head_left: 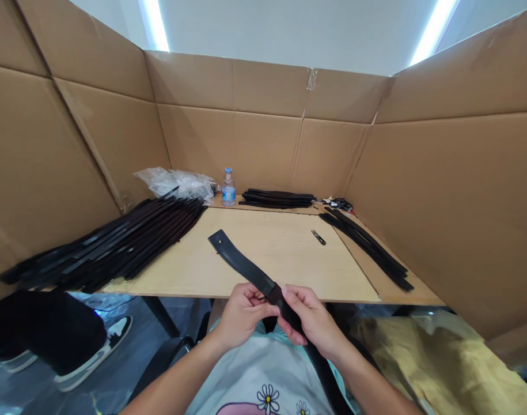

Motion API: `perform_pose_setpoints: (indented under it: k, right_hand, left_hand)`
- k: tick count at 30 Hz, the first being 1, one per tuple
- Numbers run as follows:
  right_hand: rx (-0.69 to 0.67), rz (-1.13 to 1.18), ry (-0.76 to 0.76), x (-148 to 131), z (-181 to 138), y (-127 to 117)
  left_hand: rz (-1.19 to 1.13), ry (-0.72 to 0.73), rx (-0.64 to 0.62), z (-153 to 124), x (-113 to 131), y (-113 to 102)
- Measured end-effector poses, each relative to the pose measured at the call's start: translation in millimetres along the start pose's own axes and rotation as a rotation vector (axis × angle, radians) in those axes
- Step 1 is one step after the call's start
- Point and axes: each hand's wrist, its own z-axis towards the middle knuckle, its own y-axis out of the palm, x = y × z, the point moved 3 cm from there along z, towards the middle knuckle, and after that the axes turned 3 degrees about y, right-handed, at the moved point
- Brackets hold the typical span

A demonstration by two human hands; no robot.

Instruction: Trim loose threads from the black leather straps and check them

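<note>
A black belt strap [239,260] runs from the table's middle down toward me, its rounded end with a hole lying on the cardboard-covered table [267,253]. My left hand [241,314] pinches the strap near a small loop on it. My right hand [313,320] grips the same strap just right of the loop, fingers curled round it. The strap's lower part hangs down past my lap.
A big pile of black straps [112,245] lies at the left. Smaller stacks sit at the back [277,198] and right [367,245]. A water bottle [228,188], plastic bag [177,182] and small cutter [318,237] are on the table. Cardboard walls surround it. Another person's leg and shoe [94,346] show at left.
</note>
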Motion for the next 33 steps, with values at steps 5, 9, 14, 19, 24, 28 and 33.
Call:
perform_pose_setpoints:
  k: [5, 9, 14, 19, 24, 28, 33]
  right_hand:
    - [0.029, -0.089, -0.004, 0, -3, 1]
    - [0.015, -0.102, -0.027, 1, -3, 1]
    - [-0.021, -0.071, -0.094, -1, -3, 3]
    - [0.0, -0.093, -0.111, -4, -5, 4]
    - [-0.004, -0.099, -0.14, -5, -5, 3]
    - [-0.003, -0.073, -0.186, -6, -4, 1]
    - [0.026, -0.089, -0.247, -10, 0, -2]
  left_hand:
    - [0.026, -0.025, -0.012, -1, 2, 1]
    - [0.02, -0.024, -0.031, 0, 1, -1]
    - [0.007, -0.011, -0.031, 2, 1, -5]
    - [-0.014, 0.01, 0.012, 3, -2, -8]
    - [-0.01, -0.006, 0.053, 2, -8, -10]
    - [0.001, -0.011, 0.137, 1, -10, -13]
    - [0.08, 0.051, 0.273, -2, -6, -13]
